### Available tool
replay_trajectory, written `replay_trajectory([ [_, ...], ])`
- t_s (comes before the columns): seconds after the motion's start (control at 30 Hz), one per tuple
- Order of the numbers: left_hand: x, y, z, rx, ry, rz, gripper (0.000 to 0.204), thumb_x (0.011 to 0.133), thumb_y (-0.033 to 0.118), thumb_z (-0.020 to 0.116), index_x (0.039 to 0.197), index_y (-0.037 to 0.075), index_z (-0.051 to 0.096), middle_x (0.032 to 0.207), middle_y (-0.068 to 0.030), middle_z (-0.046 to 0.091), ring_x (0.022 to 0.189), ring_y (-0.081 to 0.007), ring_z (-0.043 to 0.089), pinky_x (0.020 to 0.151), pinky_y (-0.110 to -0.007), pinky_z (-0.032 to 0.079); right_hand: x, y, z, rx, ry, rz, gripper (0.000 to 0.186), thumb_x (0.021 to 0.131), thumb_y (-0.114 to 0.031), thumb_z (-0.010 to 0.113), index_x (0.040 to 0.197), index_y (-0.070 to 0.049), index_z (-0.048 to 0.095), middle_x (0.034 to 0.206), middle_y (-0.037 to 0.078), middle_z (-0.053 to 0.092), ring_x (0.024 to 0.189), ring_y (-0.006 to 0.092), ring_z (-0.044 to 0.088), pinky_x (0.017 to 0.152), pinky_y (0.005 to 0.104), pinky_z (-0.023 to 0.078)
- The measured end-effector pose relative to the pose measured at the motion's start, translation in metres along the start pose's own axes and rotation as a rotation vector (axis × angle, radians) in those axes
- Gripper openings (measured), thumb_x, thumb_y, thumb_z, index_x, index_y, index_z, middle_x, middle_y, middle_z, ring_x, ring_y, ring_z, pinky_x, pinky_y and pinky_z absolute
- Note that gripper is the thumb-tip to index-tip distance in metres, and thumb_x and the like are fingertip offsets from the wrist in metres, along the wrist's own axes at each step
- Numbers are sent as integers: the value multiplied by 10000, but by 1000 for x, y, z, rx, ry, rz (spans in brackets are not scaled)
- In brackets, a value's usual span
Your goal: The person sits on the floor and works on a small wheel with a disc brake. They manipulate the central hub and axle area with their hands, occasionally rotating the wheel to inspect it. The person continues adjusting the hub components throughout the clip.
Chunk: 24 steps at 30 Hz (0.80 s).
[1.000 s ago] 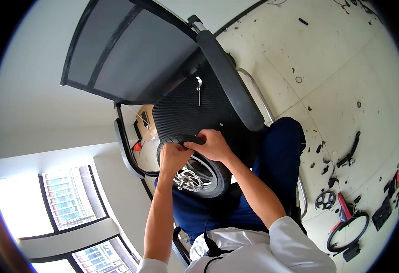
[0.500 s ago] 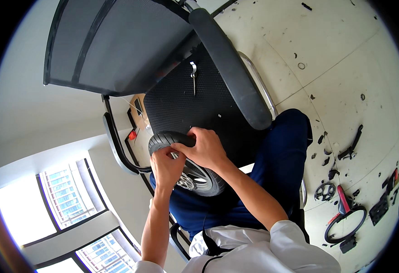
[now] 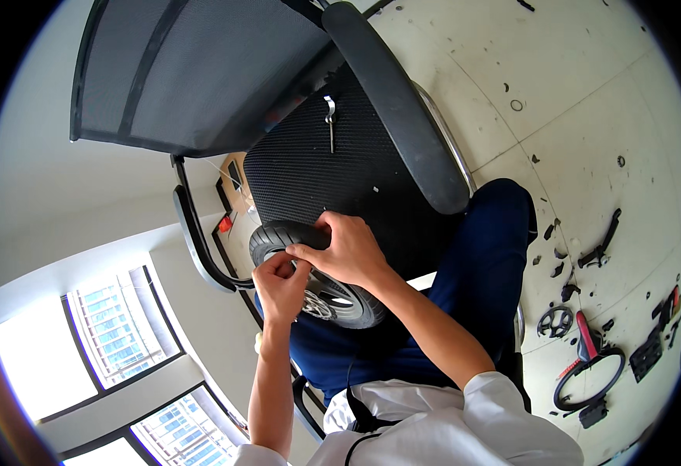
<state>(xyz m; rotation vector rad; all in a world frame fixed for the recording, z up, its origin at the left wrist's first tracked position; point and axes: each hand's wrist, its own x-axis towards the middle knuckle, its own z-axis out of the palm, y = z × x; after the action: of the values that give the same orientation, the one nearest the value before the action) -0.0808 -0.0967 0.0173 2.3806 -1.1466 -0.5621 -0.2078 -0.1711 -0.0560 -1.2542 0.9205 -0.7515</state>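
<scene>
A small wheel with a black treaded tyre (image 3: 273, 233) stands tilted on my lap against the front of the chair seat. Its spoked rim and a metal disc (image 3: 319, 304) show on the side facing me. My right hand (image 3: 350, 247) is wrapped over the tyre's upper part, thumb pressed on the sidewall. Close by, my left hand (image 3: 281, 289) pinches at the inner edge of the tyre, its fingertips nearly meeting my right thumb. The fingertips hide exactly what lies between them. On the seat lies a silver hooked metal lever (image 3: 330, 124), apart from both hands.
The black mesh chair (image 3: 294, 175) fills the space ahead, with an armrest (image 3: 403, 116) on its right. Scattered over the tiled floor (image 3: 480, 85) at right are a chainring (image 3: 555, 321), a red-and-black saddle (image 3: 587, 338), a black ring (image 3: 612, 377) and several black fragments.
Both hands and the wheel have shifted very slightly. My left fingers have edged closer to my right thumb, and the grip on the tyre stays.
</scene>
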Motion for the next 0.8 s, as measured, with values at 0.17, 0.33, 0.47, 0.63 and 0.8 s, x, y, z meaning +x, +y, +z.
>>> replay_trajectory([
  [0.17,-1,1,-7,-11,-21,3,173,852,114,757,794,-41,705,549,83,316,560,-21,265,501,-261,217,0,-4,-2,-4,-31,3,661,783,-514,872,957,105,719,783,229,734,718,315,753,692,378,593],
  [0.33,-5,-9,-8,-66,7,168,74,849,23,731,829,-47,717,619,76,419,578,-13,322,516,-242,237,1,1,2,23,-4,-5,644,787,-507,871,937,101,722,779,228,734,695,309,748,674,377,591],
  [0.47,-11,1,-10,25,-17,359,37,821,-26,728,853,-44,724,666,43,463,580,-19,353,522,-233,253,3,7,1,20,30,-31,631,794,-514,862,913,90,724,761,219,731,670,300,741,656,366,585],
  [0.63,-10,-2,-11,84,-8,421,105,788,-14,753,893,-18,741,665,13,488,561,-51,396,516,-241,292,3,2,-4,10,-25,26,658,803,-558,836,906,82,726,747,216,728,662,297,739,647,357,580],
  [0.8,-8,7,-12,243,4,587,244,734,-13,787,975,21,764,651,-11,471,546,-107,424,515,-267,339,7,18,-1,-5,10,-39,667,807,-571,827,915,80,729,752,216,729,682,301,743,667,365,584],
])
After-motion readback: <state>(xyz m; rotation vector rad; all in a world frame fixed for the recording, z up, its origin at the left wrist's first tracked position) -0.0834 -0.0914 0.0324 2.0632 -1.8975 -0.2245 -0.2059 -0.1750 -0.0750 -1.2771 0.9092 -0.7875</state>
